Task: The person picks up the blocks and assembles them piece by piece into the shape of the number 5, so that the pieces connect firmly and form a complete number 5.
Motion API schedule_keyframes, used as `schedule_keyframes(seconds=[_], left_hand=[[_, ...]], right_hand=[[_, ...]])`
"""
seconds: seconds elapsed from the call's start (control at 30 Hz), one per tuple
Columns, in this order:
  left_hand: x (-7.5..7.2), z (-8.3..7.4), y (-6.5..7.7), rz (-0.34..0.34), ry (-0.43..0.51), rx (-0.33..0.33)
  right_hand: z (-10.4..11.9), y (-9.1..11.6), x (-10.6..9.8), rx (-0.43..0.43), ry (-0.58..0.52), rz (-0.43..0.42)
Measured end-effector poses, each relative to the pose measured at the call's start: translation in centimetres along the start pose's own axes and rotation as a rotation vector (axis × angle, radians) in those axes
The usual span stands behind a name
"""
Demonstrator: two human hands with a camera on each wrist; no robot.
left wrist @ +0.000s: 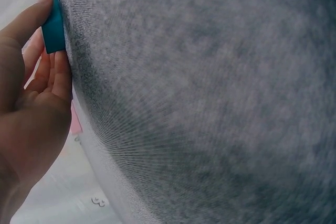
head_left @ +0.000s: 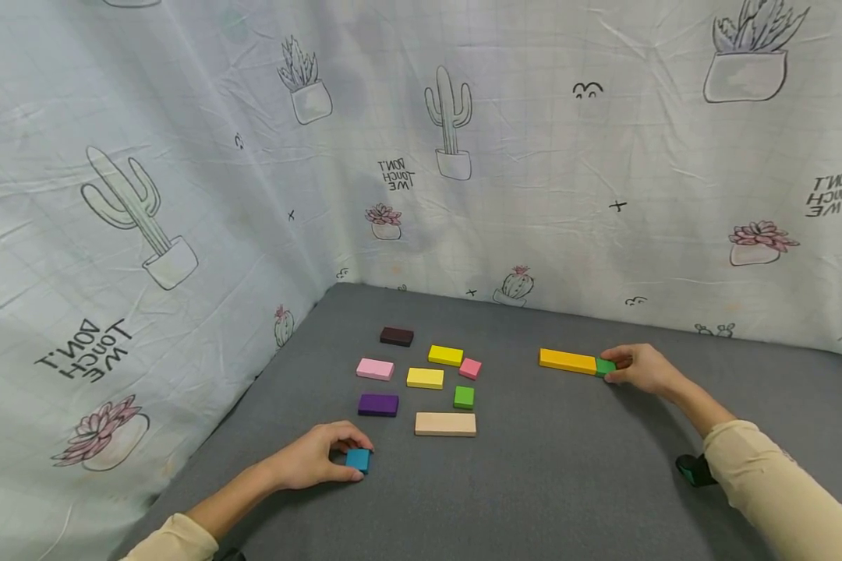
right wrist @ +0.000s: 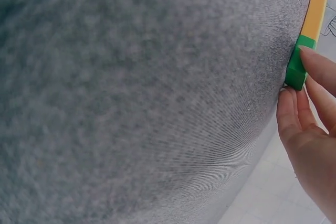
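My left hand (head_left: 316, 457) pinches a small blue block (head_left: 357, 460) between thumb and fingers, low over the grey table at front left. In the left wrist view the same blue block (left wrist: 53, 27) shows between thumb and fingertips. Over at the right, my right hand (head_left: 643, 368) pinches a dark green block (head_left: 605, 367) by its sides. That block's left end meets a long orange block (head_left: 567, 361), the two making one straight bar. The right wrist view shows the green block (right wrist: 299, 64) end to end with the orange block (right wrist: 316, 9).
Between the hands lie a dark brown block (head_left: 397, 336), a pink block (head_left: 375, 369), a purple block (head_left: 378, 405), two yellow blocks (head_left: 445, 355), a coral block (head_left: 470, 368), a light green block (head_left: 464, 397) and a beige block (head_left: 445, 425). Patterned cloth (head_left: 547, 156) hangs behind the table.
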State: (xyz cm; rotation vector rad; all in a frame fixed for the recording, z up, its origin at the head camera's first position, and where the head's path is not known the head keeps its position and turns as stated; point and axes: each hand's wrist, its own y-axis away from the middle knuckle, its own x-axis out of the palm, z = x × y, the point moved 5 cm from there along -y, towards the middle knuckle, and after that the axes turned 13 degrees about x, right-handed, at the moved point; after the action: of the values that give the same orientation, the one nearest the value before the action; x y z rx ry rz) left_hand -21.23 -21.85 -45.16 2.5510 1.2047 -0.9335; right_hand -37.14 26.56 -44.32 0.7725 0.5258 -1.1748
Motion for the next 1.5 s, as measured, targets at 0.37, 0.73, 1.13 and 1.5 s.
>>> schedule_keyframes(seconds=[0.37, 0.73, 1.13, 1.5], left_hand=[[0.1, -0.1, 0.0, -0.002, -0.007, -0.007], [0.0, -0.3, 0.0, -0.006, -0.009, -0.025], [0.0, -0.3, -0.1, -0.005, -0.011, -0.017], [0.1, -0.1, 0.0, -0.012, -0.024, -0.005]], right_hand=[[0.0, -0.1, 0.0, -0.024, -0.005, -0.023], [-0.1, 0.0, -0.3, -0.040, -0.044, -0.023], [-0.6, 0.6, -1.4, 0.014, -0.270, 0.007], [1.6, 0.5, 0.0, -0.038, -0.423, 0.105]])
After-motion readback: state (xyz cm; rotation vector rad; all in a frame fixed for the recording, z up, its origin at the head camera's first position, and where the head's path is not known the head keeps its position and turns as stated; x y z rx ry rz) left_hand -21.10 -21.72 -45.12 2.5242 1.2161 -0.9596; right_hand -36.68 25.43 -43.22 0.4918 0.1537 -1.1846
